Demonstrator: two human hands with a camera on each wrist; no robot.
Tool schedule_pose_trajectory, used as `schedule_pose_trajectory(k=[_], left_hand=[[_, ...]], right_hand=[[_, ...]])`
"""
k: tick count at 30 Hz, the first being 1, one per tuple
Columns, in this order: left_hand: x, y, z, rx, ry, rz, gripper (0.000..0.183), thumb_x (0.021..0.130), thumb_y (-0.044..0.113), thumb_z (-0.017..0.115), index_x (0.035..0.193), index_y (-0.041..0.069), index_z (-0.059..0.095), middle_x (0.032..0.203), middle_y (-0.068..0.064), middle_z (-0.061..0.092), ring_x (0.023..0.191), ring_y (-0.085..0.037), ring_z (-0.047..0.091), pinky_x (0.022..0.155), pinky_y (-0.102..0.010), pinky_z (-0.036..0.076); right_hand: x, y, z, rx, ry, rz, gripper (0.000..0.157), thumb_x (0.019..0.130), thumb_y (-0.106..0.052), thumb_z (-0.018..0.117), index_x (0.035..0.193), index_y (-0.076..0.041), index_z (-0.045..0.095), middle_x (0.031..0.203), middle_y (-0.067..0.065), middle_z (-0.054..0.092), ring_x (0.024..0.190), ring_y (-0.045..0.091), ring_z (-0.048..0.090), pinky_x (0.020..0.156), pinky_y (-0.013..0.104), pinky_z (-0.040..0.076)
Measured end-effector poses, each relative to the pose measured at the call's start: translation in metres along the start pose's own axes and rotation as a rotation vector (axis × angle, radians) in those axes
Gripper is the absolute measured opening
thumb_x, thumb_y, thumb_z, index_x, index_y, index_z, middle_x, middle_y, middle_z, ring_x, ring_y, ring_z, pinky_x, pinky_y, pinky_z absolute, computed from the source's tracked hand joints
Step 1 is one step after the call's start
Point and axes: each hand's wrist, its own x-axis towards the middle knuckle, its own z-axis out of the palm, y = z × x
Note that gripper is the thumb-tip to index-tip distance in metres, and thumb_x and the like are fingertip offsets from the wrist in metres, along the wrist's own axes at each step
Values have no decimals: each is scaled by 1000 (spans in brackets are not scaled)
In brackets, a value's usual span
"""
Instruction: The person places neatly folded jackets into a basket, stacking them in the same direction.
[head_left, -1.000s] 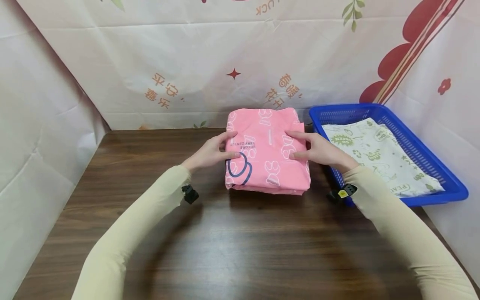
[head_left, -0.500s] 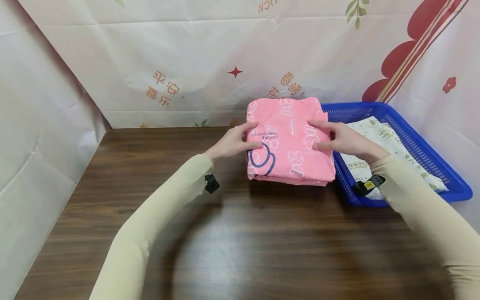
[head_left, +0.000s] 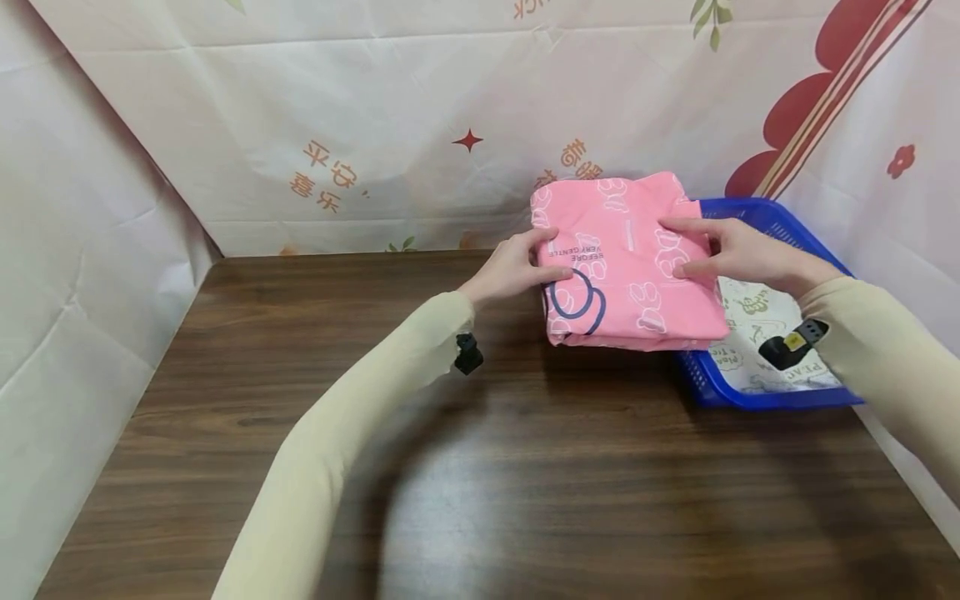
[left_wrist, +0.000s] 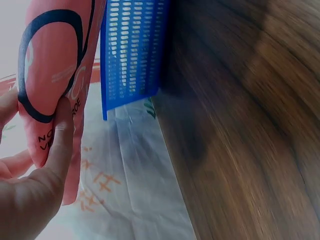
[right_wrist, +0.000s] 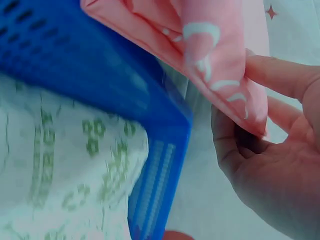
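Observation:
A folded pink cloth (head_left: 630,296) with white rabbit outlines, dark lettering and a dark blue loop is held off the table, its right part overlapping the basket's left end in the head view. My left hand (head_left: 513,268) grips its left edge, thumb on top; the left wrist view shows the cloth (left_wrist: 52,65) between thumb and fingers. At the opposite edge, my right hand (head_left: 753,257) pinches the fabric, as the right wrist view also shows at a corner of the cloth (right_wrist: 220,60). A blue plastic basket (head_left: 780,402) holds a white cloth with green print (head_left: 761,329).
The dark wooden table (head_left: 420,433) spreads in front and to the left. A pale printed backdrop (head_left: 360,108) rises along the back and both sides. The basket stands at the table's right, near the side backdrop, partly hidden by the right arm and the pink cloth.
Both hands have carried the pink cloth right and slightly toward the back, from beside the basket to over its left end. The grip looks the same.

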Motion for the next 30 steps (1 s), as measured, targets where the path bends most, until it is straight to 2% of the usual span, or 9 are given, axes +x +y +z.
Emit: schedule_pose_trajectory(k=[5,10,12,14,18,22,25,30], left_hand=[[11,9,17,-2,6,21,69,88,30,73,145,7,42,120,-6,57,95,-14,54,79,-18,44],[20,23,40,-9,18,40,68,88,29,73,145,6,43,118,-6,59,90,-13,53,73,-18,44],[23,28,50,-9,35,43,68,87,29,74,144,6,45,115,-6,60,87,-12,53,71,-17,43],[26,31,60,-25,50,38,68,85,27,76,143,7,46,108,-5,62,83,-12,54,68,-17,43],[33,39,78,-57,66,26,69,85,24,76,144,9,46,101,-2,63,81,-10,54,67,-16,43],[38,49,95,-58,69,20,69,85,23,76,146,12,44,112,-1,64,86,-7,56,73,-12,42],[40,58,108,-40,60,17,70,86,22,75,147,14,41,116,0,64,85,-3,58,76,-10,41],[43,70,130,-32,31,17,73,87,21,73,150,15,37,113,2,64,80,0,58,73,-8,41]], right_hand=[[-9,16,-13,-47,14,8,78,90,-24,70,154,-20,26,131,21,43,106,29,38,68,28,46],[-22,33,-26,-46,-10,47,80,91,-24,69,155,-17,21,138,26,33,115,37,32,70,29,48],[-27,39,-31,-50,-21,64,82,91,-25,68,156,-19,18,142,28,28,121,42,28,75,34,48],[-32,45,-35,-63,-31,80,84,91,-27,67,156,-22,14,142,29,26,123,47,25,80,44,48],[-39,54,-44,-96,-29,103,85,92,-27,67,156,-21,12,137,30,29,119,49,27,83,58,45],[-41,68,-53,-124,7,91,85,91,-23,68,155,-15,14,137,35,26,116,53,28,84,70,38],[-43,82,-59,-134,29,61,83,90,-17,69,154,-12,17,139,36,22,116,54,27,85,74,35],[-51,98,-64,-148,50,33,84,87,-9,70,154,-16,20,141,34,21,114,47,27,82,70,42]])
